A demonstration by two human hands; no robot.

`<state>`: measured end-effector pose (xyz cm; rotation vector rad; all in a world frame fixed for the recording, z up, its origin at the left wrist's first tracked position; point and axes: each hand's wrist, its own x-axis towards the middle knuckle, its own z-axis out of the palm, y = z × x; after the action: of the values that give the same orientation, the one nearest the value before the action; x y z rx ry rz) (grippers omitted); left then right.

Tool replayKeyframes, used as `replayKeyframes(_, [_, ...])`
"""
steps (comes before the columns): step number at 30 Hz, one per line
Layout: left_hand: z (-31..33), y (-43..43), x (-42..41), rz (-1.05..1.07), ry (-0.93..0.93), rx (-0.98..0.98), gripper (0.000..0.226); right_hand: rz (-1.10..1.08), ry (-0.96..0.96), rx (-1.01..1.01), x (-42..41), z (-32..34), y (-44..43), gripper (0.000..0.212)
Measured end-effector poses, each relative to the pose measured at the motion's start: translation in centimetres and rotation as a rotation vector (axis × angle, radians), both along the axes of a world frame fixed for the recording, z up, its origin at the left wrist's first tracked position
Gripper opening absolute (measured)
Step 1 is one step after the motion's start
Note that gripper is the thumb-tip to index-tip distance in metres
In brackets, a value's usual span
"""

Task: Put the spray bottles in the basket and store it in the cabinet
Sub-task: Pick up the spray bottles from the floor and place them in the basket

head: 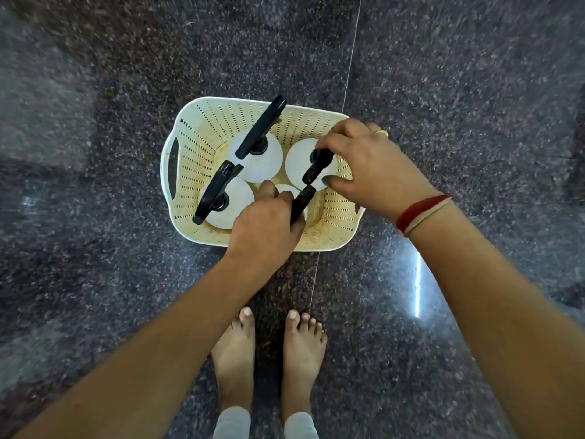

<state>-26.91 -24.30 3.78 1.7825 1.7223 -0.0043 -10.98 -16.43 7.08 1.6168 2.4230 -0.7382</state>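
Down on the dark speckled floor, both hands grip spray bottles inside the cream basket.

Left hand is closed around the black trigger head of the near bottle, which is mostly hidden beneath it; right hand, ring and red bangle showing, pinches the trigger head of the right bottle between fingers and thumb. Two more white bottles stand upright untouched, the far bottle and the left bottle. Bare feet stand just behind the basket, near a pale floor seam.
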Motion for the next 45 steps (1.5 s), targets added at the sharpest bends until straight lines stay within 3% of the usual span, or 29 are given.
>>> replayKeyframes(6, [0.2, -0.5, -0.8, -0.086, 0.071, 0.036, 0.030, -0.074, -0.104, 0.198, -1.3, -0.1, 1.1, 0.029])
replayKeyframes(10, [0.0, -1.1, -0.8, -0.078, 0.087, 0.042, 0.031, -0.370, 0.080, 0.098, -2.9, -1.1, 0.9, 0.033])
replayKeyframes(12, [-0.1, -1.4, -0.6, -0.048, 0.047, 0.046, 0.036, -0.476, 0.142, 0.031, -3.7, -1.4, 1.0, 0.022])
replayKeyframes(17, [-0.6, -1.8, -0.2, -0.014, -0.059, 0.055, 0.040, -0.987, 0.486, -0.185, -4.3, -1.4, 1.1, 0.005])
replayKeyframes(19, [-0.8, -1.8, -0.3, -0.012, -0.117, 0.038, 0.041, -1.062, 0.510, -0.190, -4.4, -1.6, 0.7, 0.006])
replayKeyframes(26, [-1.3, -2.2, -0.2, 0.087, -0.295, -0.062, 0.039, -1.156, 0.545, -0.216, -4.4, -2.7, 0.6, 0.018])
replayKeyframes(29, [-0.5, -2.1, -0.4, 0.093, -0.215, -0.066, 0.054, -1.155, 0.564, -0.269, -4.3, -2.3, 0.3, 0.027])
replayKeyframes(30, [0.1, -2.1, -0.7, 0.074, -0.136, -0.055, 0.063, -1.099, 0.462, -0.276, -4.2, -1.7, 0.0, 0.040])
replayKeyframes(31, [0.9, -2.2, -1.2, 0.044, -0.039, -0.023, 0.070, -1.004, 0.281, -0.221, -3.9, -1.1, -0.3, 0.056])
replayKeyframes(33, [2.9, -2.4, -2.4, -0.008, 0.091, 0.096, 0.075, -0.846, -0.017, 0.088, -3.3, 0.8, -1.4, 0.072])
replayKeyframes(34, [4.0, -2.4, -3.1, -0.008, 0.101, 0.174, 0.072, -0.822, -0.022, 0.254, -3.4, 2.1, -1.8, 0.070])
replayKeyframes(36, [5.4, -2.1, -4.9, 0.044, 0.074, 0.358, 0.061, -0.778, 0.193, 0.391, -4.2, 3.8, -1.9, 0.057])
replayKeyframes(37, [5.6, -1.7, -5.8, 0.076, 0.099, 0.437, 0.057, -0.730, 0.295, 0.341, -5.0, 4.0, -1.7, 0.052])
replayKeyframes(39, [5.3, -0.6, -7.4, 0.135, 0.238, 0.457, 0.061, -0.600, 0.301, 0.156, -7.3, 3.4, -0.9, 0.058])
replayKeyframes(42, [3.8, 1.0, -8.2, 0.186, 0.420, 0.176, 0.073, -0.556, 0.216, -0.087, -10.6, 1.4, 0.9, 0.074])
replayKeyframes(45, [1.5, 1.0, -8.1, 0.116, 0.412, 0.094, 0.047, -0.650, 0.303, -0.177, -12.4, -0.5, 2.4, 0.068])
